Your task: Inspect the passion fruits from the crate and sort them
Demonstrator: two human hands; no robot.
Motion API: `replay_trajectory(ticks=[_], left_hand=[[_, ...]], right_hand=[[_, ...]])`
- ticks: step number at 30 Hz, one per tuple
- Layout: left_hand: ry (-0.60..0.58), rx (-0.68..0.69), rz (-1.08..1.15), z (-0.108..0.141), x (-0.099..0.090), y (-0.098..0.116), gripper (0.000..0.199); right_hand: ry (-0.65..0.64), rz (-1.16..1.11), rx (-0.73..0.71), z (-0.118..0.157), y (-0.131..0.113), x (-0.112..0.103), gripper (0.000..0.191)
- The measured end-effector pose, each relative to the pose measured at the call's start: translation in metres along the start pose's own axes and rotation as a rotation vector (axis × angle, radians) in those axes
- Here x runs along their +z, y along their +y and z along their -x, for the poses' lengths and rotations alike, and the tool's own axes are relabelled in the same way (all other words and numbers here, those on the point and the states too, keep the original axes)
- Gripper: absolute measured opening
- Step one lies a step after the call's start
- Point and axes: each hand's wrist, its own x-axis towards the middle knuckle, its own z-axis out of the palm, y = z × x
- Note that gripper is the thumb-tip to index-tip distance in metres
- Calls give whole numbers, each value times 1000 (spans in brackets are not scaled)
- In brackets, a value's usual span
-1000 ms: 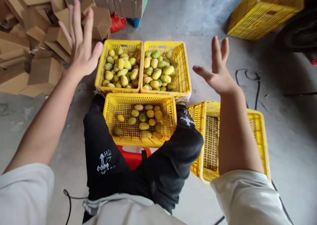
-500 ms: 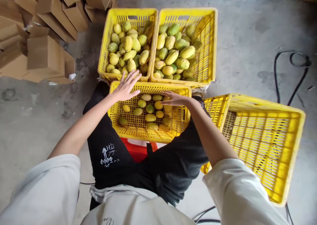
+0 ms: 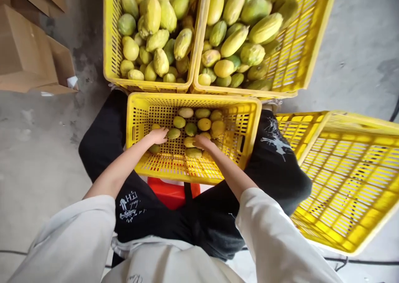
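Fruit (image 3: 191,129), green to yellow and mostly oval, lies loosely spread on the floor of a near crate (image 3: 174,173). The left hand (image 3: 159,136) is down among it, fingers bent and pointing inward, their tips at the left end of a mottled green piece (image 3: 174,134). The right hand (image 3: 202,141) reaches in too, fingers curled down at the right end of a yellow piece (image 3: 189,142); whether either hand grips anything cannot be told, as the fingertips are partly hidden. Other pieces sit around both hands, more of them toward the right. The crate is yellow plastic with slotted walls, between the person's knees in black trousers (image 3: 202,216) with white prints. A red stool (image 3: 170,193) shows between the thighs, below the crate's edge. Beyond, two more yellow crates stand side by side, the left crate (image 3: 107,46) and the right crate (image 3: 311,46), both heaped with similar fruit. Off the right knee is a side crate (image 3: 349,200), also yellow. Brown cardboard (image 3: 28,50) lies at the upper left on a grey floor (image 3: 37,150). Pale sleeves (image 3: 84,229) cover the upper arms.
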Motion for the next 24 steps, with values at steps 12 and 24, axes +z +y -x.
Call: replay_trajectory(ticks=[12, 24], left_hand=[[81, -108, 55, -71, 57, 34, 68], [229, -264, 508, -78, 81, 23, 68]], right_hand=[[53, 109, 232, -11, -14, 51, 59], [51, 36, 166, -22, 17, 56, 79]])
